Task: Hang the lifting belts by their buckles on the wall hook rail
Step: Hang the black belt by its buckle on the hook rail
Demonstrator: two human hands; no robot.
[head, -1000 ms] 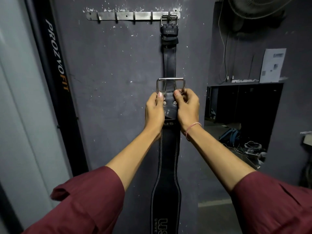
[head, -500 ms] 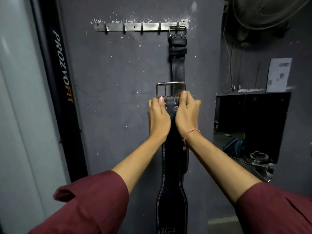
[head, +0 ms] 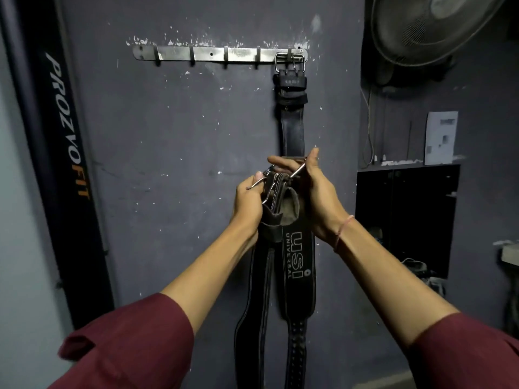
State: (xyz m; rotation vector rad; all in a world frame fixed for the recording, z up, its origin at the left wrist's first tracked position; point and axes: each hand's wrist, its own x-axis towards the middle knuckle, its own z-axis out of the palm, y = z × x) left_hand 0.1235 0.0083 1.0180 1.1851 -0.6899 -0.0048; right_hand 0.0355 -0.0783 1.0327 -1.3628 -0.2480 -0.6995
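Fan (head: 438,26) beside hook rail (head: 219,54)

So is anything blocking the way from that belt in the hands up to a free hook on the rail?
Nothing visible does. The held belt sits below the hook rail with bare wall between. Only the rightmost hook is taken, by the hung belt; the four hooks to its left are free.

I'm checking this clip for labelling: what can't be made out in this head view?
- Buckle of the held belt: partly covered by the left hand and right hand.
- Lower ends of the held belt: cut off by the bottom edge.
- Hung belt below mid-height: hidden behind the hands and held belt.
- Small stamp under the buckle on the hook rail: too small to read.
- Wall paper: blurred.
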